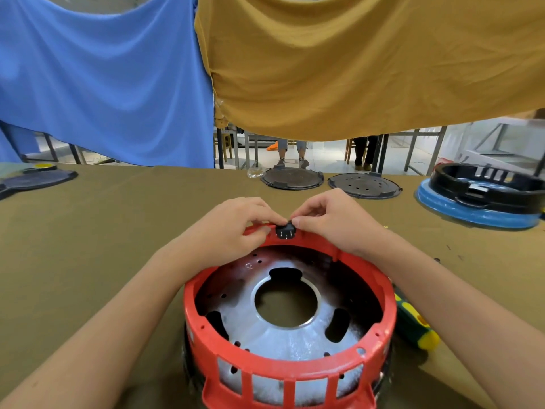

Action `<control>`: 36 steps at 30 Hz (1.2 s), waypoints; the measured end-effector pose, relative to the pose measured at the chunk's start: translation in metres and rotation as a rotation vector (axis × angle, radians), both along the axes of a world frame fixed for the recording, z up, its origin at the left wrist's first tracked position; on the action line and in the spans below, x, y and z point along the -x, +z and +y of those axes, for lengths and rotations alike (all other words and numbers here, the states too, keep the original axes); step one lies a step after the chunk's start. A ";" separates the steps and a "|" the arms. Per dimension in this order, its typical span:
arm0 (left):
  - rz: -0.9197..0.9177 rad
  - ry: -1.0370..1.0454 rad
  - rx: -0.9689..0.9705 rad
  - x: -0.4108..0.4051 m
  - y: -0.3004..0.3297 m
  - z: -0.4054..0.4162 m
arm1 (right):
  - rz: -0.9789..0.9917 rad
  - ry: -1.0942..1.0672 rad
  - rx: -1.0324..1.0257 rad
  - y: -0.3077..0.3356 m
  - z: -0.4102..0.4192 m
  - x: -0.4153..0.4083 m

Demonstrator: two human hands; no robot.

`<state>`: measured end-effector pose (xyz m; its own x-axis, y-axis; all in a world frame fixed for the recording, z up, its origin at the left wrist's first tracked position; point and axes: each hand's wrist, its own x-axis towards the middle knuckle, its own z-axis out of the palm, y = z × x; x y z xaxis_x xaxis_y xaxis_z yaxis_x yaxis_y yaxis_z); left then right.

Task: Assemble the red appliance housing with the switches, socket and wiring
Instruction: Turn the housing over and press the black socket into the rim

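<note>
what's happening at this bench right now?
A person is fitting a small black socket with metal pins into the far rim of the red housing. Both hands pinch it: left hand from the left side, right hand from the right. The housing sits on the olive-covered table with a metal plate inside. No wiring shows yet. A green and yellow tool lies to the right of the housing; two dark round plates lie farther back.
</note>
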<state>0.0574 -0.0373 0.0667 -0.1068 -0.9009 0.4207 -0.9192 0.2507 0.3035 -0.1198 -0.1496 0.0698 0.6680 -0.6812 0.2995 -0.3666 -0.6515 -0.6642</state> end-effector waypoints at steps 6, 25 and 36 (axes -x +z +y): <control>-0.045 -0.011 -0.049 0.000 0.002 -0.002 | -0.002 0.002 -0.079 0.002 -0.001 -0.003; -0.098 0.014 -0.010 0.004 0.002 0.000 | -0.003 0.031 -0.170 -0.001 -0.003 -0.007; 0.006 0.000 -0.121 0.002 0.002 -0.001 | 0.037 0.014 -0.133 0.000 -0.002 -0.010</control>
<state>0.0556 -0.0382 0.0682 -0.1044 -0.9453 0.3092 -0.9175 0.2115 0.3368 -0.1095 -0.1513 0.0695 0.6865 -0.7040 0.1822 -0.3843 -0.5640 -0.7309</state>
